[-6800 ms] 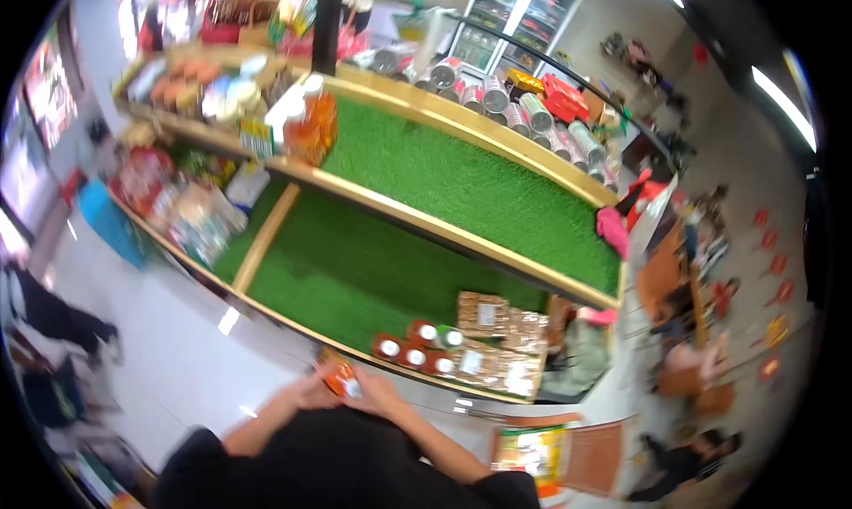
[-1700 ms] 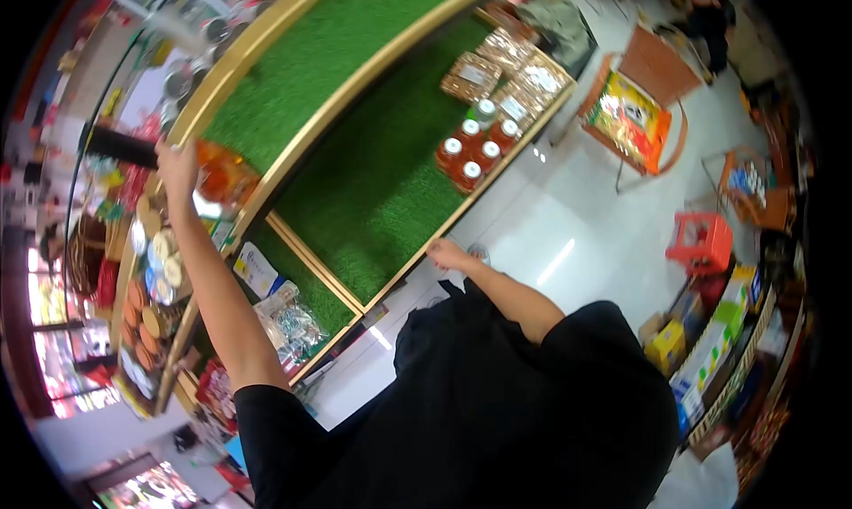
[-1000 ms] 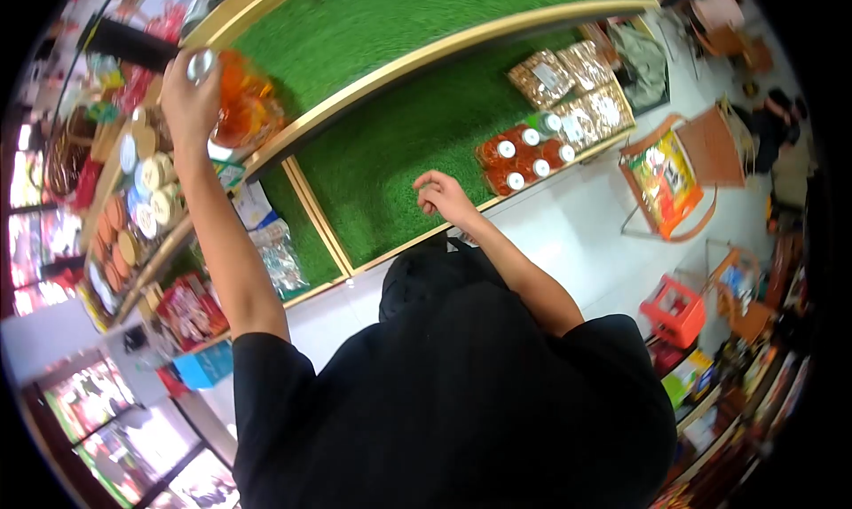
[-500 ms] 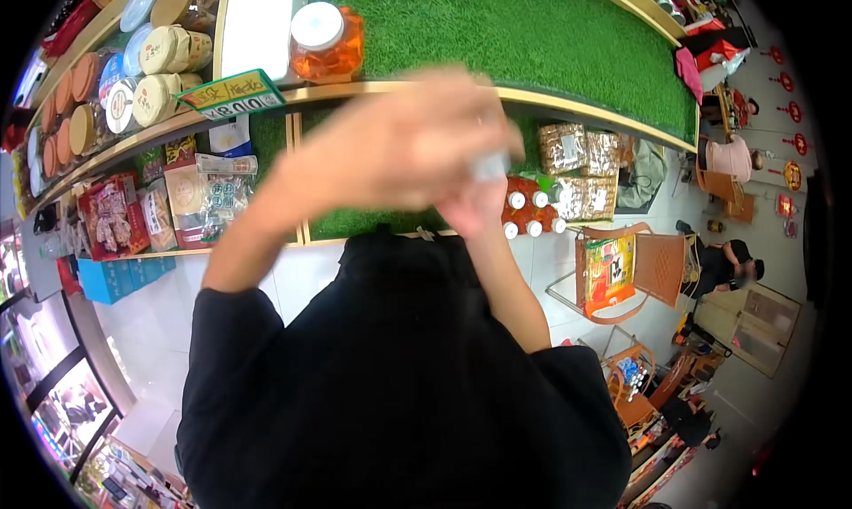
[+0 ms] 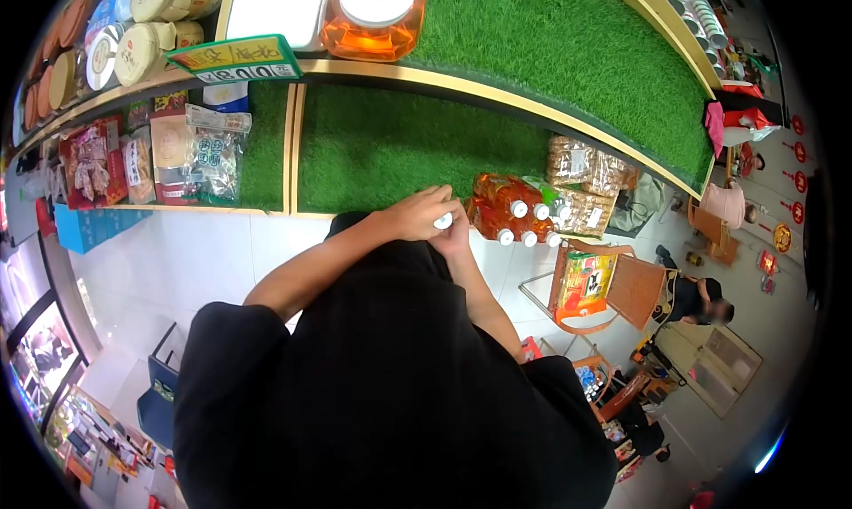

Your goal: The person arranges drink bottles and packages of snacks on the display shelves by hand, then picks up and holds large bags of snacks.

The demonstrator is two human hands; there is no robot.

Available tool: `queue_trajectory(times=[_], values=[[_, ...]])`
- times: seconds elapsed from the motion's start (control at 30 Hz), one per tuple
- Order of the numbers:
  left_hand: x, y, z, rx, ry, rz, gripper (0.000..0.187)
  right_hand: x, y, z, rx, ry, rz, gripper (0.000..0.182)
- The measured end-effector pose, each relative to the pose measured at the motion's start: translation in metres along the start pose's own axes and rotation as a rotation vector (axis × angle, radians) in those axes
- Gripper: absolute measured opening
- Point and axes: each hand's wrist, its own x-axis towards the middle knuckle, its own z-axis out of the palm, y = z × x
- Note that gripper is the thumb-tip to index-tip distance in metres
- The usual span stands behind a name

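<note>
Both hands meet at the lower shelf's front edge: left hand (image 5: 417,216) and right hand (image 5: 457,234) clamp a white cap (image 5: 442,220) between them. Jars (image 5: 510,212) stand just right; bare turf (image 5: 390,145) lies behind.

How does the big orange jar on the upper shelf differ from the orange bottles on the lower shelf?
The big jar stands alone on the upper grass shelf; the small bottles sit clustered on the lower shelf, beside the hands. The big jar is wide and squat with a broad white lid; the small bottles are slimmer with small white caps. Both hold orange contents.
</note>
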Motion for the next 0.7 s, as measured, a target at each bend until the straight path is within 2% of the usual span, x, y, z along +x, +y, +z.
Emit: queue_trajectory(times=[0.03,0.17,0.23,0.27,0.33,0.4,0.47,0.57,0.7], values=[[0.003,-0.009,0.010,0.040,-0.002,0.016,0.028,0.007,-0.001,-0.005,-0.018,-0.073,0.014,0.033],[0.023,-0.031,0.046,0.034,-0.014,-0.024,0.028,0.029,-0.009,-0.037,-0.040,-0.168,-0.050,0.033],[0.032,-0.030,0.057,-0.001,-0.137,-0.102,0.028,0.024,-0.014,-0.045,-0.058,0.057,-0.078,0.040],[0.034,-0.034,0.066,-0.007,-0.136,-0.099,0.028,0.022,-0.019,-0.056,-0.061,0.062,-0.082,0.040],[0.036,-0.041,0.083,-0.107,-0.222,-0.036,0.026,0.019,-0.022,-0.078,-0.086,-0.058,-0.110,0.036],[0.038,-0.043,0.089,-0.078,-0.228,-0.001,0.026,0.016,-0.023,-0.081,-0.096,0.008,-0.135,0.036],[0.035,-0.048,0.091,-0.094,-0.278,-0.030,0.027,0.013,-0.021,-0.085,-0.130,0.182,-0.179,0.036],[0.035,-0.050,0.095,-0.062,-0.237,0.033,0.030,0.005,-0.017,-0.080,-0.083,0.236,-0.198,0.036],[0.038,-0.042,0.083,-0.148,-0.244,-0.038,0.029,0.006,-0.017,-0.077,-0.103,0.241,-0.253,0.039]])
